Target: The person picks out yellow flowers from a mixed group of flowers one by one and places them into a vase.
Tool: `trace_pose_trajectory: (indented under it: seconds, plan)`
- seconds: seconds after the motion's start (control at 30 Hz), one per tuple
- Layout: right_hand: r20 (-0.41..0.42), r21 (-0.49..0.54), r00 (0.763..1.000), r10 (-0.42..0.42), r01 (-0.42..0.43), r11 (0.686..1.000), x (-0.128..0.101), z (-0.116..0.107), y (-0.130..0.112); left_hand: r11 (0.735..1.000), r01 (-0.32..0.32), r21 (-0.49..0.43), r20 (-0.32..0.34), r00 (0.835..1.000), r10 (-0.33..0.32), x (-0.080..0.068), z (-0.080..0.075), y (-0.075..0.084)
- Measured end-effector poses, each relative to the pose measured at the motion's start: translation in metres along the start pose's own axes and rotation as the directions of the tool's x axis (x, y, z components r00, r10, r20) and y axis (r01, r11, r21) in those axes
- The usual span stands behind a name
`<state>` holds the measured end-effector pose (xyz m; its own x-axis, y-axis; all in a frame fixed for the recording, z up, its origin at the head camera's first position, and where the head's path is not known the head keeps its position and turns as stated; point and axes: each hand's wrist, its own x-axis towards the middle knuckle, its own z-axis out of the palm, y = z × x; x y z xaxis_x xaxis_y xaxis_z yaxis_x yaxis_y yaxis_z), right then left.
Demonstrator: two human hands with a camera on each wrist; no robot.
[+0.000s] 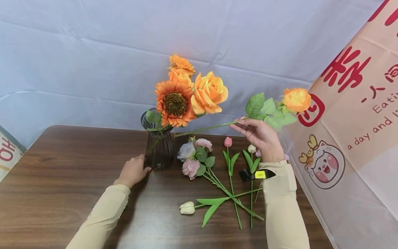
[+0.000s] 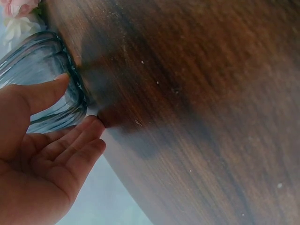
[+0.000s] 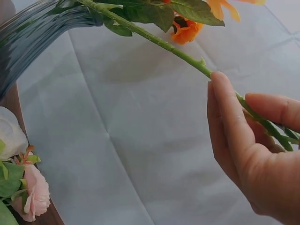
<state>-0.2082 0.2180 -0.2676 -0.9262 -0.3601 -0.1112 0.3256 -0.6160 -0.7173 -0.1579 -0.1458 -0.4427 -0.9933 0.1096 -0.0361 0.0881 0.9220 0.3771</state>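
My right hand pinches the green stem of an orange rose between thumb and fingers. The bloom lies off to the right, and the bare stem points left toward the mouth of a dark ribbed glass vase. Low on the vase's left side is my left hand, its thumb and fingers relaxed at the base. The vase stands upright, holding an orange sunflower, a large orange rose and smaller orange blooms that lean right.
On the brown table, right of the vase, lie a pink and blue flower spray, a pink tulip, a white tulip and another pale tulip, their stems crossing. A pale cloth hangs behind; a printed banner stands right.
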Motion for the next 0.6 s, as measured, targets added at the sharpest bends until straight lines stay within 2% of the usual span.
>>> trace_pose_trajectory:
  seconds: [0.17,0.33,0.6]
  plan:
    - [-0.022,-0.010,1.000,0.003,-0.003,1.000,-0.0014,0.0003,-0.0048,1.000,-0.002,0.004,0.002,1.000,0.002,-0.0001,-0.0003,-0.0003]
    - [-0.057,0.023,0.998,-0.008,0.009,1.000,-0.0034,0.0007,-0.0085,1.000,0.001,0.002,0.004,1.000,-0.001,0.0002,-0.0003,-0.0002]
    - [-0.055,0.051,0.998,-0.037,0.040,0.998,-0.0021,0.0068,-0.0075,1.000,0.010,-0.007,0.011,1.000,-0.010,0.0002,0.0005,-0.0003]
